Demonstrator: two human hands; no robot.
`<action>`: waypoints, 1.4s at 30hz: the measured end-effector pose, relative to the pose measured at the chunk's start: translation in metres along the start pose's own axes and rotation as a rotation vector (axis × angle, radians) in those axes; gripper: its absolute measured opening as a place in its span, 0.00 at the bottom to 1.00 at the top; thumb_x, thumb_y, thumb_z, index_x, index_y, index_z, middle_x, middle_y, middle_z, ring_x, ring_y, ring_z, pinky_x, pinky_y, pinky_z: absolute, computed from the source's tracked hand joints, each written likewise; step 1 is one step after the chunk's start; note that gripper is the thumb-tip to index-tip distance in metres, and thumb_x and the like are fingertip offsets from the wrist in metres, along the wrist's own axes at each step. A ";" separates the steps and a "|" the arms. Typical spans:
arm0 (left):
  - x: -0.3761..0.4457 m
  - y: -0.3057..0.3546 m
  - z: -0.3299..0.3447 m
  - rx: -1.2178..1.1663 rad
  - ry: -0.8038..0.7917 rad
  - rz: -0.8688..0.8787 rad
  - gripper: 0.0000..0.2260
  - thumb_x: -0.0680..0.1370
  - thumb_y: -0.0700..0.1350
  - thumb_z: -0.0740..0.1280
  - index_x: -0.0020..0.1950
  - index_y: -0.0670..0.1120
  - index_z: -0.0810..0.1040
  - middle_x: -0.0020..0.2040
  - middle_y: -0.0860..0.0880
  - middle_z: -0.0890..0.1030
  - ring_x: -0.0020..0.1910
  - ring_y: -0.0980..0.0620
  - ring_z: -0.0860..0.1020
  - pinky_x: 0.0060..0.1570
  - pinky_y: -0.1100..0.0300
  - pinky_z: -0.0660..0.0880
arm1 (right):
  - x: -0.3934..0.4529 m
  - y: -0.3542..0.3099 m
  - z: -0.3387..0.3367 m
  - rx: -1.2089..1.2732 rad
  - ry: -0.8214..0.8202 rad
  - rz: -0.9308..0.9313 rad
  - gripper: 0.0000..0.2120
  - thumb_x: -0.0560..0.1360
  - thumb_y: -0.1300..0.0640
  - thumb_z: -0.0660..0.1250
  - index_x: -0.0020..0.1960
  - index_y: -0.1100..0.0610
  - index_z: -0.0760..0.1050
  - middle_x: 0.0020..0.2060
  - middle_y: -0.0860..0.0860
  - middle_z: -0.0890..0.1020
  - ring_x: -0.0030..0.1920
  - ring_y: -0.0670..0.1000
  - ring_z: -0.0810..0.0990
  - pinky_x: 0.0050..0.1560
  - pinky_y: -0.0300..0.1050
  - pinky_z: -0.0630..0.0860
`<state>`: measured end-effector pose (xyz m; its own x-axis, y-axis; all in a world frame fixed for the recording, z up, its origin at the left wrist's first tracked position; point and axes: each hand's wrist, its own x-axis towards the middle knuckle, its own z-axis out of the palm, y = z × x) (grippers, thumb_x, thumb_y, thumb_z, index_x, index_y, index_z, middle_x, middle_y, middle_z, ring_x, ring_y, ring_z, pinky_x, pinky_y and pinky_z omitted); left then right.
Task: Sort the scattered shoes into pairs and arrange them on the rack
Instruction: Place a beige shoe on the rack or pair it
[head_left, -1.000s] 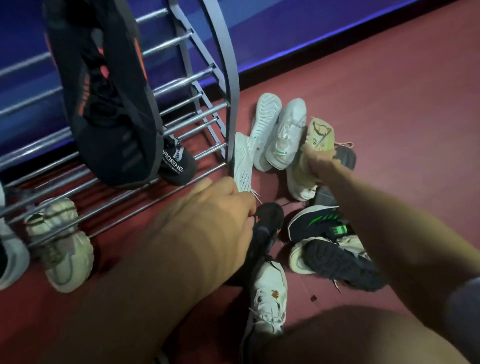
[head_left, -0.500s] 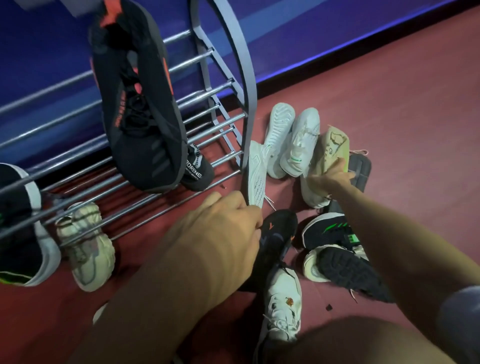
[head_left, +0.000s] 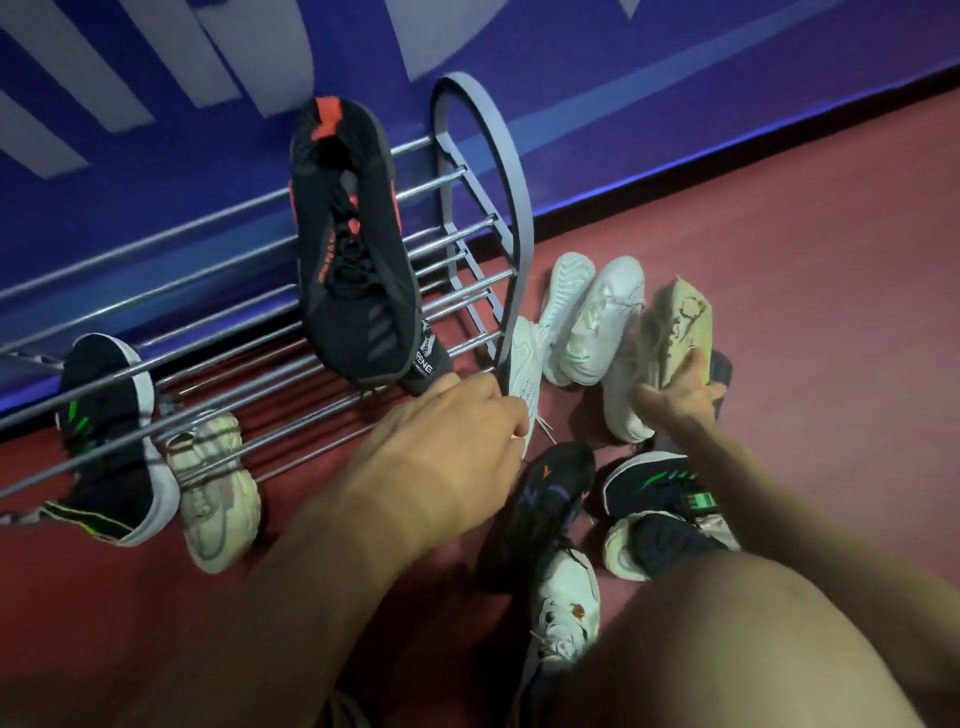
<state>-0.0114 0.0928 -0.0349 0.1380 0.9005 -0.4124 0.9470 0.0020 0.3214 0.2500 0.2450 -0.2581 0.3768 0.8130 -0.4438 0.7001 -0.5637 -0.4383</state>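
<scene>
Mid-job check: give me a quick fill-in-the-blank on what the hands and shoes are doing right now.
1. The right hand grips a ____ shoe by the pile on the floor.
2. The black shoe with orange trim lies on the ____.
3. The left hand is above the floor beside the rack, holding ____.
4. The black shoe with green stripes in the pile lies on the ____.

Missing words: beige; rack; nothing; floor
</scene>
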 end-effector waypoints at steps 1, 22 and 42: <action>-0.005 0.000 -0.001 -0.003 0.007 0.010 0.11 0.83 0.54 0.58 0.62 0.57 0.76 0.59 0.55 0.73 0.63 0.50 0.71 0.64 0.49 0.72 | -0.012 0.000 -0.011 0.024 0.001 -0.038 0.44 0.67 0.41 0.67 0.77 0.43 0.50 0.70 0.63 0.59 0.64 0.70 0.73 0.70 0.59 0.72; -0.221 -0.102 -0.005 -0.062 0.143 -0.124 0.13 0.80 0.53 0.58 0.59 0.54 0.79 0.57 0.50 0.78 0.60 0.46 0.77 0.63 0.49 0.74 | -0.389 -0.265 -0.058 0.007 -0.188 -1.184 0.48 0.71 0.48 0.74 0.82 0.46 0.49 0.67 0.55 0.63 0.58 0.50 0.69 0.62 0.44 0.68; -0.285 -0.167 -0.013 -0.139 0.226 -0.261 0.10 0.81 0.52 0.61 0.57 0.54 0.80 0.55 0.52 0.78 0.57 0.51 0.77 0.56 0.58 0.71 | -0.372 -0.266 0.034 -0.518 -0.334 -1.271 0.47 0.68 0.31 0.70 0.79 0.50 0.59 0.72 0.59 0.63 0.66 0.62 0.75 0.70 0.57 0.71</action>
<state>-0.2129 -0.1585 0.0400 -0.1850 0.9352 -0.3018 0.8914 0.2891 0.3492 -0.0973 0.0876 -0.0031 -0.7794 0.6050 -0.1628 0.6162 0.6934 -0.3735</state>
